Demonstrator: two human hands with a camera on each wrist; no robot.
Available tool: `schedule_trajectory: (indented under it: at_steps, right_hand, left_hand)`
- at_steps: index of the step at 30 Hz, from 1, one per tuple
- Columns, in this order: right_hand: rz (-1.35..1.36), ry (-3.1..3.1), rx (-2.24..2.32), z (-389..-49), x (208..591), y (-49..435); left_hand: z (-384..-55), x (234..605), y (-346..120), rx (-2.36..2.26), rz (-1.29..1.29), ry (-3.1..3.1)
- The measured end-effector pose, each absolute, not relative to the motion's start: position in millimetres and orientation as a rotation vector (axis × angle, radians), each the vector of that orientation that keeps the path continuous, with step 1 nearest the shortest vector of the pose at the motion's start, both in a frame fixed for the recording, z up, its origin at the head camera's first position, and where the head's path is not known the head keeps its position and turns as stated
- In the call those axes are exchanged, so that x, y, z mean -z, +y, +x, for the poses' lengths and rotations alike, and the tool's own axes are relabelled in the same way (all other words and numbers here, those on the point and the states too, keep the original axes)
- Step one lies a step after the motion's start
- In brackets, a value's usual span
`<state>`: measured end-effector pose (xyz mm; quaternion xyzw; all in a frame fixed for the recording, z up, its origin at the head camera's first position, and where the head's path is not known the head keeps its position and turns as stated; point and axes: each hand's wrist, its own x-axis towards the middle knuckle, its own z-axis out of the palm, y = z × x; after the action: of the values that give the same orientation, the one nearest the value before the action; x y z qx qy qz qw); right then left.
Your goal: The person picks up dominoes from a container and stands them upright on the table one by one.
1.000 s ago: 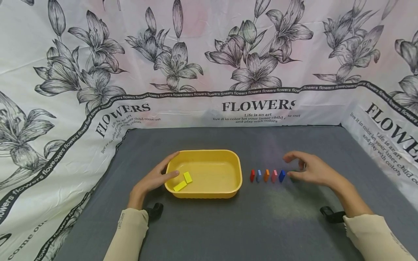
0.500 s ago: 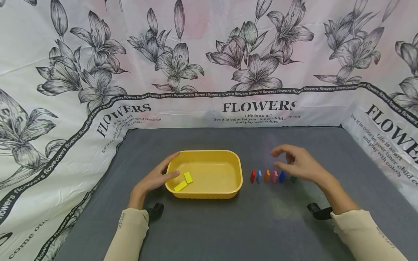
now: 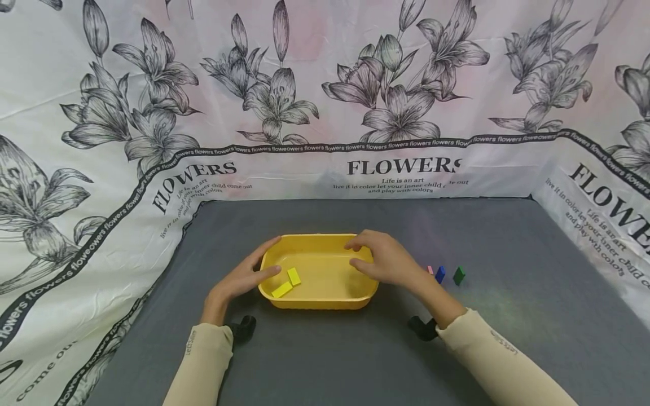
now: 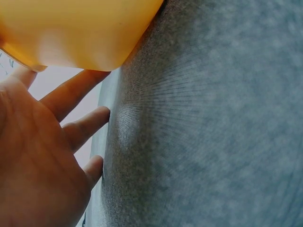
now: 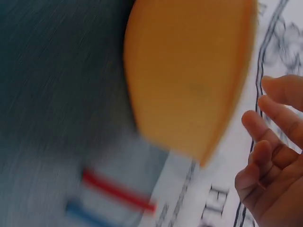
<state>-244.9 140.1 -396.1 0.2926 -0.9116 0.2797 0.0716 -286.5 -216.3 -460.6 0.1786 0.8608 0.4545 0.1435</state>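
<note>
A yellow plastic basin (image 3: 319,303) stands on the grey table, with two yellow blocks (image 3: 281,290) lying at its left end. My left hand (image 3: 242,277) holds the left rim, thumb inside and fingers outside; in the left wrist view some fingers touch the outer wall. Over the basin's right rim hovers my right hand (image 3: 388,259), fingers loosely bent and nothing between them. Right of the basin, thin upright blocks stand in a row: a pink block (image 3: 430,269), a dark blue block (image 3: 440,274) and a green block (image 3: 459,276). Behind the right hand, a red block (image 5: 118,190) and a light blue block (image 5: 90,216) show blurred only in the right wrist view.
A white cloth (image 3: 396,175) printed with flowers and lettering surrounds the grey table (image 3: 325,355) at the back and sides. Black camera mounts (image 3: 422,328) sit at both wrists.
My right hand has swept left from the right end of the block row to above the basin's right rim, uncovering the green block and hiding the row's left blocks. The left hand has stayed put.
</note>
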Motion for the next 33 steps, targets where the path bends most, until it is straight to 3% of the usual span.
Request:
schedule_trajectory:
  at_steps: [9, 19, 33]
  right_hand:
    - [1.158, -2.79, -0.525, -260, 407, 79]
    - [1.224, -2.828, -0.119, -272, 416, 26]
    - [1.383, -2.969, -0.033, -276, 425, 11]
  left_hand:
    - [-287, 461, -216, -1.305, 0.512, 2.479]
    - [-287, 462, -218, -1.325, 0.556, 2.477]
    - [-286, 462, -220, -1.331, 0.577, 2.478]
